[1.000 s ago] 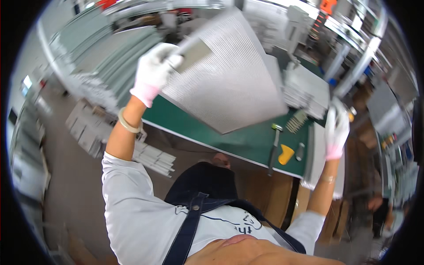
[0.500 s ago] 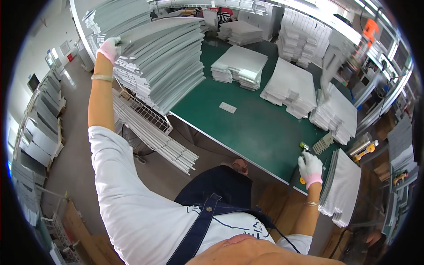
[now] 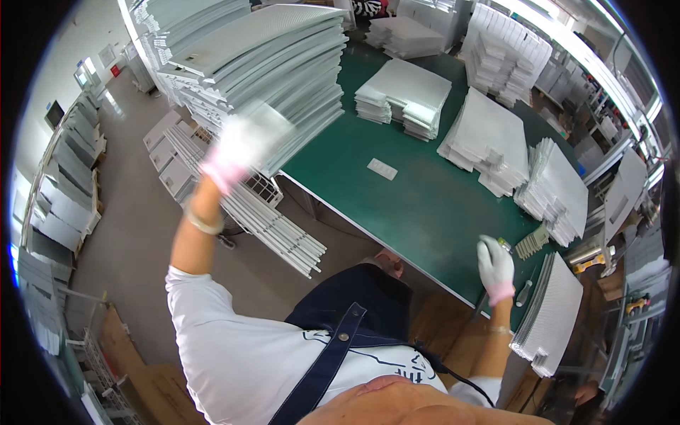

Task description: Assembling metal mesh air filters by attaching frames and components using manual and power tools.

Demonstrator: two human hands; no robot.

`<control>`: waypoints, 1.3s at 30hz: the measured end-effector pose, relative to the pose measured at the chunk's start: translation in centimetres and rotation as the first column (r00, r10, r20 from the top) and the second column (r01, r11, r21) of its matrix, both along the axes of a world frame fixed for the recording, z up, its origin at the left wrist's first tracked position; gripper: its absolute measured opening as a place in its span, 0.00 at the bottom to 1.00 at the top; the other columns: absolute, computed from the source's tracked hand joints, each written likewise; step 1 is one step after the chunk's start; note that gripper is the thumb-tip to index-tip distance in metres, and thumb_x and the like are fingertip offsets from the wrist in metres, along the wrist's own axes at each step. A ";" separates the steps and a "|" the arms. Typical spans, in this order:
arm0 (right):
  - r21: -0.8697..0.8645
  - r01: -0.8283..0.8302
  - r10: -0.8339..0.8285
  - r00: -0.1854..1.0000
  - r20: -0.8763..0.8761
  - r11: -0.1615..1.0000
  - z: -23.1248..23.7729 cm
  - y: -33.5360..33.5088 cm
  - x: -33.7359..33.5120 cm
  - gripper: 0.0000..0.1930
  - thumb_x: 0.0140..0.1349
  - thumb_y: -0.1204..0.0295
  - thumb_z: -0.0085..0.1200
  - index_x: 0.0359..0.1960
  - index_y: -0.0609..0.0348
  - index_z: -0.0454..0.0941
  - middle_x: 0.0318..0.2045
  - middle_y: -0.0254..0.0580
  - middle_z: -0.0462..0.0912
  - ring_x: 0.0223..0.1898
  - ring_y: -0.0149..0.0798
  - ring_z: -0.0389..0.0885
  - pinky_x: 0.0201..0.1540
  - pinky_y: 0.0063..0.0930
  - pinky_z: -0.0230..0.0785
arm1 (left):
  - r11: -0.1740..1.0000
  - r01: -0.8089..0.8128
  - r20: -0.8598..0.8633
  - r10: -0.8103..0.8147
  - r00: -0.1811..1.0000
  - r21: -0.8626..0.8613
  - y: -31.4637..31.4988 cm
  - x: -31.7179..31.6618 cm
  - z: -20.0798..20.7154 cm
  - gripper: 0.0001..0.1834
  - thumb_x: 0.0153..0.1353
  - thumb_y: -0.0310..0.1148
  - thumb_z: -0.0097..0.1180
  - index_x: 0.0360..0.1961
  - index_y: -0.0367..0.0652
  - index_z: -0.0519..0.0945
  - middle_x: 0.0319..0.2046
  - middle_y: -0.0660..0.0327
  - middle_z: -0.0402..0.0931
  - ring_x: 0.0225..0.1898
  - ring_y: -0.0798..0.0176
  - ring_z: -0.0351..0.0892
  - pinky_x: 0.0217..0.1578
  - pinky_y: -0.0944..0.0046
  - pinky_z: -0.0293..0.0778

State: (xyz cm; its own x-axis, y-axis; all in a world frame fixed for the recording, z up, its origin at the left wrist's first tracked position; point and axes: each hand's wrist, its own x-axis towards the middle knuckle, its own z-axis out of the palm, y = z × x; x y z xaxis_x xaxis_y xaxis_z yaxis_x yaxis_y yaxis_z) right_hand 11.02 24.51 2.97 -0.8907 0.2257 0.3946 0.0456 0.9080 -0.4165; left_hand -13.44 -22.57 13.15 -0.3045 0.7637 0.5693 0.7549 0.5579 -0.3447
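My left hand (image 3: 241, 147), in a white glove with a pink cuff, is smeared by motion in front of the tall stack of white and silver flat panels (image 3: 283, 78); its fingers cannot be made out. My right hand (image 3: 496, 269), gloved the same way, is over the green table (image 3: 425, 212) near its front edge. Its fingers are stretched out and I see nothing in them. Beside it lie a screwdriver (image 3: 524, 292), a small grey ribbed piece (image 3: 533, 242) and a leaning stack of perforated panels (image 3: 551, 315). A small pale plate (image 3: 382, 168) lies mid-table.
Notched white panel stacks stand along the far side, including one at the back (image 3: 404, 95), one at the right (image 3: 489, 138) and another (image 3: 556, 188). Long white strips (image 3: 276, 230) jut out by a wire basket (image 3: 262, 190) left of the table. A yellow-handled tool (image 3: 589, 263) lies far right.
My left hand has come off the top of the tall stack and moved down and right. My right hand has shifted slightly, its fingers straighter. The orange tool at upper right has left the view.
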 end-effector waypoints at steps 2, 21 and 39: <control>0.136 -0.088 0.089 0.996 0.000 0.987 1.4 -1.9 -4.9 0.15 0.58 0.62 0.52 0.43 0.57 0.76 0.34 0.48 0.79 0.39 0.50 0.76 0.44 0.40 0.67 | 0.980 -0.192 0.808 0.076 0.584 0.046 8.5 2.3 -2.2 0.18 0.55 0.39 0.55 0.45 0.41 0.76 0.40 0.53 0.77 0.40 0.53 0.78 0.44 0.60 0.72; 0.349 0.159 -0.217 0.967 0.133 0.924 -0.6 -3.2 -38.2 0.26 0.51 0.45 0.52 0.40 0.55 0.78 0.41 0.45 0.79 0.47 0.45 0.74 0.45 0.38 0.67 | 0.782 -0.604 0.800 0.258 0.541 0.156 21.2 -25.6 -12.6 0.22 0.55 0.28 0.41 0.53 0.52 0.72 0.53 0.56 0.71 0.54 0.50 0.70 0.55 0.57 0.66; 0.153 0.035 -0.057 0.989 0.137 0.988 0.0 -1.8 -37.9 0.23 0.59 0.50 0.45 0.47 0.51 0.76 0.43 0.51 0.79 0.45 0.51 0.77 0.49 0.39 0.68 | 0.293 -0.672 0.539 -0.821 0.187 0.680 25.4 -30.5 -7.5 0.23 0.51 0.22 0.56 0.51 0.40 0.74 0.39 0.55 0.79 0.35 0.66 0.78 0.34 0.70 0.72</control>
